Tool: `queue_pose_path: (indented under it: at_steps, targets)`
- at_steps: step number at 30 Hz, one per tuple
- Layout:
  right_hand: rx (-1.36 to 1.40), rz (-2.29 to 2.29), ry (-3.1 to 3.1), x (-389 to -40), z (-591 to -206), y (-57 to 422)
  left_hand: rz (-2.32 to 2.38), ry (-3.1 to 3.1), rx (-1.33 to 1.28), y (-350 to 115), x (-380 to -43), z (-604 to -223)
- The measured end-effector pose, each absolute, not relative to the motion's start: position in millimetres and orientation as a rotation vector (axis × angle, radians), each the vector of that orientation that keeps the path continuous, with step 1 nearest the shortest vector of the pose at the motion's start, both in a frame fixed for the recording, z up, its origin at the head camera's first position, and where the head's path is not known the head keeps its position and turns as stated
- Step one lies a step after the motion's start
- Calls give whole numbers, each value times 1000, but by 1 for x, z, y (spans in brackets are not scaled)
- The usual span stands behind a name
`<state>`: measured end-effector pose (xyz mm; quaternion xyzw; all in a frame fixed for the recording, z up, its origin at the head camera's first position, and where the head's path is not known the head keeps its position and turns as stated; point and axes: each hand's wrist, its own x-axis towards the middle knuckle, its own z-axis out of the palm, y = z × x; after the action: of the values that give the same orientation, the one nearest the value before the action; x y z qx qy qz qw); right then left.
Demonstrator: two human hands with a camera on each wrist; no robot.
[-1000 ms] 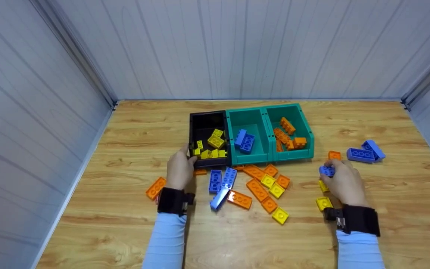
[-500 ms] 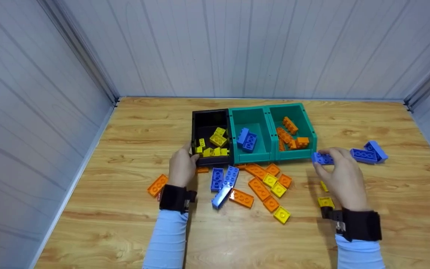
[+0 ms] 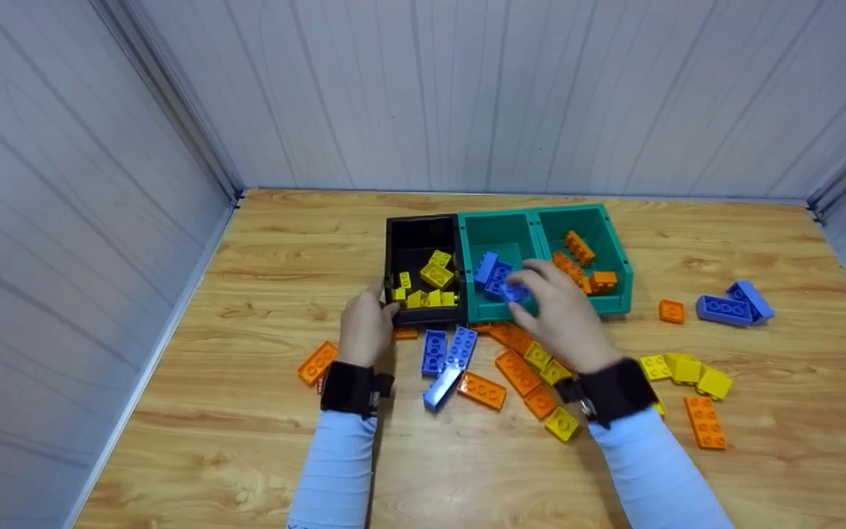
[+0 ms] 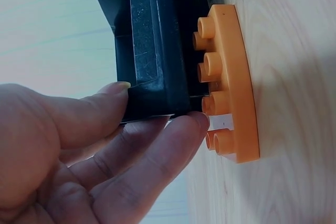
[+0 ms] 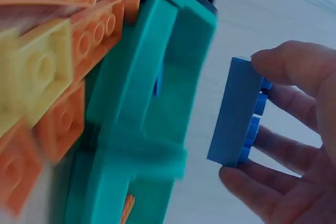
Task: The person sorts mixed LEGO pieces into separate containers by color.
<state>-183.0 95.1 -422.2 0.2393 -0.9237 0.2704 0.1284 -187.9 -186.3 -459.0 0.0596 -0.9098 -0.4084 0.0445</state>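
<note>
1. On my head feed, the right grip [image 3: 566,316] is grasping a long blue brick [image 5: 233,111], pinched at its two ends between thumb and finger, studs toward the palm.
2. That brick appears over the front-right part of the middle green bin [image 3: 500,228]; my right wrist feed shows it apart from the bin walls.
3. The left grip [image 3: 366,327] is closed on the front-left corner of the black bin [image 3: 423,234], thumb on one side and fingers on the other.
4. I see an orange brick [image 4: 236,82] along that bin's front, studs facing the bin, right by the left fingertips; I can't tell whether they touch it.
5. The black bin, the middle green bin and the right green bin [image 3: 581,219] stand in a row, nearer the back edge of the desk [image 3: 305,272] and well apart from its left and right edges.
6. Yellow bricks [image 3: 437,275] lie in the black bin, blue bricks [image 3: 486,270] in the middle one, orange bricks [image 3: 603,282] in the right one.
7. Loose blue, orange and yellow bricks are scattered before the row. Toward the desk's right edge I make out a blue pair [image 3: 724,310], a small orange square [image 3: 672,311], a yellow cluster [image 3: 714,383] and an orange block [image 3: 705,422].
</note>
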Motion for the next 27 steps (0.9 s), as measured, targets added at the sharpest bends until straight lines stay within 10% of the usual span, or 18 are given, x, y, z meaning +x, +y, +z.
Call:
queue_pose_path:
  at_steps: [15,27]
  targets:
    - [834,638,-2802,-221,-426,61,-1220,-2797,168,-188,-187,-458]
    - [727,753,-2760,-174,-427,96,-1239,-2779,167,-188,-188,-458]
